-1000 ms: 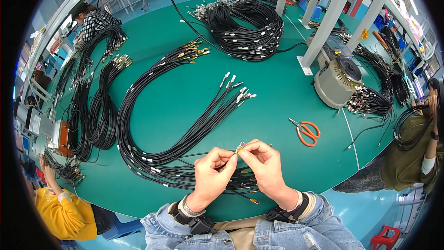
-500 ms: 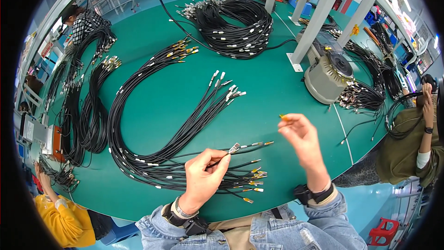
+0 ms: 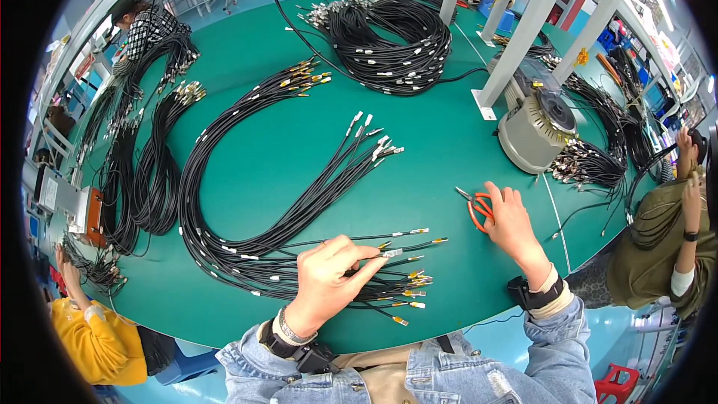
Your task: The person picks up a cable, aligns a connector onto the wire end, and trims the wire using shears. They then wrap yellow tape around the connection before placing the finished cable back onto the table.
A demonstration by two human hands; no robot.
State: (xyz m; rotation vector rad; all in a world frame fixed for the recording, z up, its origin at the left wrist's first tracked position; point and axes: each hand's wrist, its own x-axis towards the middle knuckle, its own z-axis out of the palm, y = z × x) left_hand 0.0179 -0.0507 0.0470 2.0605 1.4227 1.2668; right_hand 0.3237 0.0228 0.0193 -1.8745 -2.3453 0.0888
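My left hand point(image 3: 329, 277) pinches a black cable near its end, and a silvery metal connector point(image 3: 392, 253) sticks out past the fingertips. Below and beside it lie the other cable ends of the same bundle, several with yellow tags point(image 3: 416, 275). To the right, my right hand point(image 3: 512, 224) is closed over the handles of small red-handled pliers point(image 3: 479, 208). Their slim jaws point to the upper left, away from my palm. The long cable bundle point(image 3: 196, 179) curves round to the left, with yellow-tagged ends at the top.
A large cable coil point(image 3: 389, 52) lies at the far side of the green table point(image 3: 426, 150). Grey metal posts point(image 3: 516, 45) and a grey motor-like machine point(image 3: 535, 131) stand at the right. More cable bundles point(image 3: 153, 187) lie left. Co-workers sit around; a red stool point(image 3: 618, 383) is lower right.
My right hand has moved slightly right and turned palm down; the red-handled pliers now show at it. A small yellow piece at its fingertips no longer shows. My left hand has turned over the connector.
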